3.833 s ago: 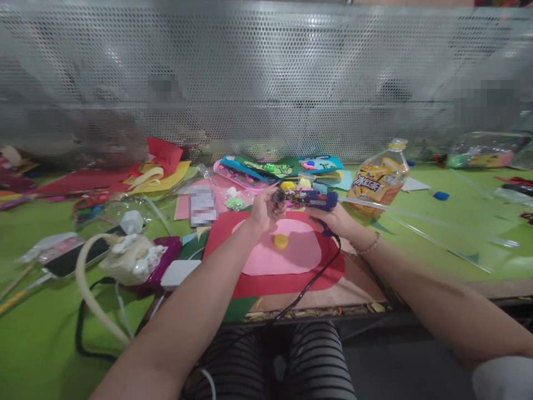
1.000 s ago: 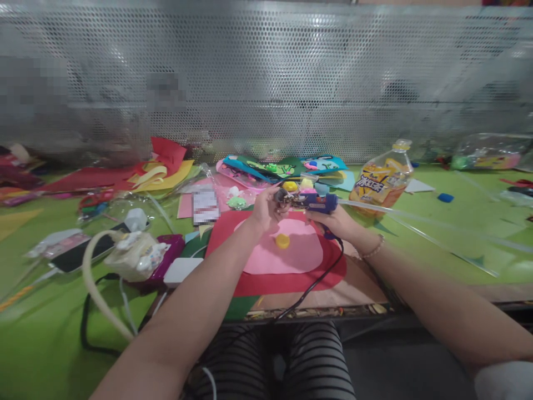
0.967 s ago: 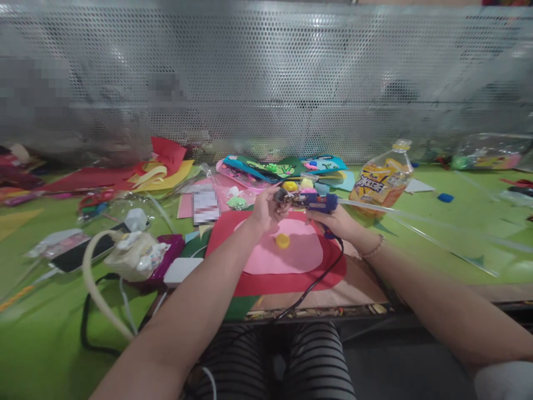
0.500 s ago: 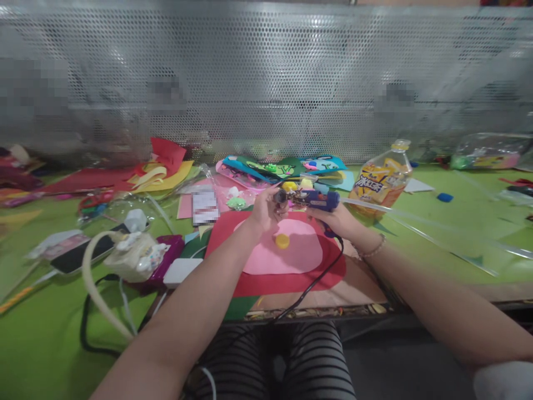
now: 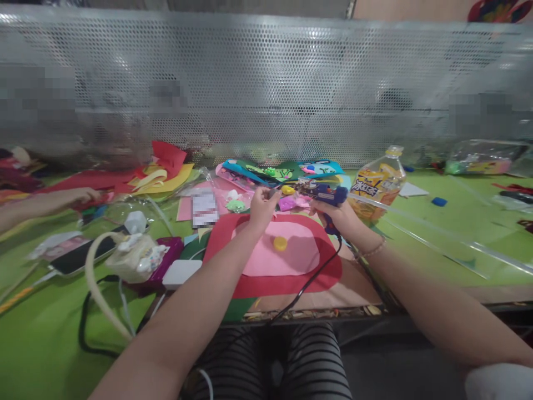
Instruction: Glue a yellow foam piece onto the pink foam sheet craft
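My right hand (image 5: 335, 215) is wrapped round the handle of a blue hot glue gun (image 5: 328, 193), whose nozzle points left. A long clear glue stick (image 5: 416, 221) runs from behind the gun toward the right, and a black cord (image 5: 312, 283) hangs from its handle. Left of the nozzle, my left hand (image 5: 263, 206) pinches a small dark piece, mostly hidden by the fingers. Below both hands lies a pink felt-like sheet (image 5: 258, 258) on a larger red sheet (image 5: 220, 239). A yellow round disc (image 5: 280, 243) rests on the pink one.
A yellow-labelled bottle (image 5: 377, 183) stands right of the glue gun. Decorated blue-green pieces (image 5: 283, 171) lie behind my hands. To the left are a phone (image 5: 83, 255), a white box (image 5: 182, 273) and another person's hand (image 5: 83, 195). A perforated metal screen (image 5: 266, 83) stands behind.
My left hand has moved slightly left and the glue gun slightly right, widening the gap between the dark piece and nozzle. Another person's arm has come in at the left.
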A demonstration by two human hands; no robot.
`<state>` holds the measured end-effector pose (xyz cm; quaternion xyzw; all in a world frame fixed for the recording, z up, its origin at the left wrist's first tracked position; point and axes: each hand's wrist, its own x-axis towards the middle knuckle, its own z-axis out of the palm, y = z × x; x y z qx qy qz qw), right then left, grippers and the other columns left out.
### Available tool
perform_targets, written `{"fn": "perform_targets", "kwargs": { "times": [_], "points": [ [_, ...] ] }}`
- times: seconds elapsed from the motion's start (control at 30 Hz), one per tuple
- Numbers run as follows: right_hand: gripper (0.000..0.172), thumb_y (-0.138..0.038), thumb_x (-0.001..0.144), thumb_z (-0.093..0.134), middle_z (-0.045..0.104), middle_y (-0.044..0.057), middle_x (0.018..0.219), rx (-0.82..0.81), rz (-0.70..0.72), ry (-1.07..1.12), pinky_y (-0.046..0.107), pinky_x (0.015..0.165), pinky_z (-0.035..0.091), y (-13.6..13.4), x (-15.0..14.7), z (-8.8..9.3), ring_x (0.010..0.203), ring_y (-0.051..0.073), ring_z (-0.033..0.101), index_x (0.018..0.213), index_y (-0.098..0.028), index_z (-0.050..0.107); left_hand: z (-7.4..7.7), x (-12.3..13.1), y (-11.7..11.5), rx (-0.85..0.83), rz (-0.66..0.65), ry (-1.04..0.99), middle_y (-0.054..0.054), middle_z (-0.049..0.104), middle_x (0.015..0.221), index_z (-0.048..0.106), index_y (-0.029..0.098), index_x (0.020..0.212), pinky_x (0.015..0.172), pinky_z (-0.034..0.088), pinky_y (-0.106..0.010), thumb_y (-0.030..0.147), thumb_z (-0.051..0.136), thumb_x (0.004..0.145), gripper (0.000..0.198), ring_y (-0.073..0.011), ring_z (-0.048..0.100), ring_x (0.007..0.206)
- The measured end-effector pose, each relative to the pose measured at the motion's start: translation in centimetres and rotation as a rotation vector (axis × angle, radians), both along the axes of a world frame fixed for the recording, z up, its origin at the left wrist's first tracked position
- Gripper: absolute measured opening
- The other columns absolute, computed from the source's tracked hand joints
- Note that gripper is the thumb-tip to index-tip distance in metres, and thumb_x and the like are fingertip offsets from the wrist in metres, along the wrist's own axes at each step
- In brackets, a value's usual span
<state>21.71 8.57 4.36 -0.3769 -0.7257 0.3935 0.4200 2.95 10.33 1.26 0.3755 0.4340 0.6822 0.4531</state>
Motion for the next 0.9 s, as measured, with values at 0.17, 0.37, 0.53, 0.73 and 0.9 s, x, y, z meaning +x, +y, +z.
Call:
{"fn": "perform_targets", "kwargs": {
  "times": [0.17, 0.37, 0.53, 0.73, 0.9],
  "points": [
    [0.029, -0.043, 0.074, 0.055, 0.044, -0.004, 0.039, 0.030, 0.038, 0.015, 0.025, 0.042, 0.031, 0.0, 0.1, -0.1, 0.036, 0.009, 0.039, 0.062, -0.016, 0.056, -0.1, 0.1, -1.2, 0.266, 0.234, 0.497, 0.002, 0.051, 0.068, 0.053, 0.021, 0.073, 0.061, 0.031, -0.019, 0.021, 0.071, 0.059, 0.023, -0.0116, 0.046, 0.067],
    [0.032, -0.047, 0.073, 0.057, 0.044, -0.004, 0.040, 0.045, 0.042, -0.119, 0.024, 0.043, 0.032, 0.4, 0.1, -0.8, 0.038, 0.009, 0.040, 0.063, -0.016, 0.056, 0.4, 0.2, -2.1, 0.226, 0.271, 0.668, -0.002, 0.051, 0.074, 0.051, 0.023, 0.073, 0.061, 0.030, -0.021, 0.022, 0.069, 0.060, 0.022, -0.0182, 0.048, 0.077],
    [0.032, -0.046, 0.074, 0.056, 0.045, -0.004, 0.041, 0.026, 0.052, -0.161, 0.024, 0.042, 0.033, 0.5, 0.0, -1.1, 0.038, 0.009, 0.041, 0.061, -0.017, 0.056, 0.3, -0.1, -2.1, 0.229, 0.289, 0.898, -0.002, 0.050, 0.076, 0.049, 0.022, 0.072, 0.061, 0.028, -0.022, 0.024, 0.067, 0.063, 0.020, -0.0195, 0.049, 0.080],
    [0.031, -0.046, 0.072, 0.058, 0.046, -0.004, 0.042, -0.009, 0.018, -0.148, 0.023, 0.039, 0.030, 0.5, 0.0, -1.2, 0.036, 0.008, 0.040, 0.061, -0.017, 0.054, 0.1, -0.2, -2.1, 0.217, 0.311, 1.005, -0.004, 0.051, 0.085, 0.049, 0.022, 0.077, 0.061, 0.028, -0.022, 0.022, 0.064, 0.066, 0.019, -0.0207, 0.050, 0.087],
    [0.032, -0.045, 0.071, 0.058, 0.046, -0.004, 0.041, -0.027, 0.031, -0.130, 0.023, 0.039, 0.031, 0.3, -0.1, -1.1, 0.036, 0.008, 0.041, 0.058, -0.017, 0.052, 0.2, -0.2, -2.3, 0.211, 0.299, 1.094, -0.005, 0.052, 0.090, 0.050, 0.022, 0.081, 0.063, 0.030, -0.023, 0.024, 0.063, 0.068, 0.019, -0.0221, 0.050, 0.091]
  ]
}}
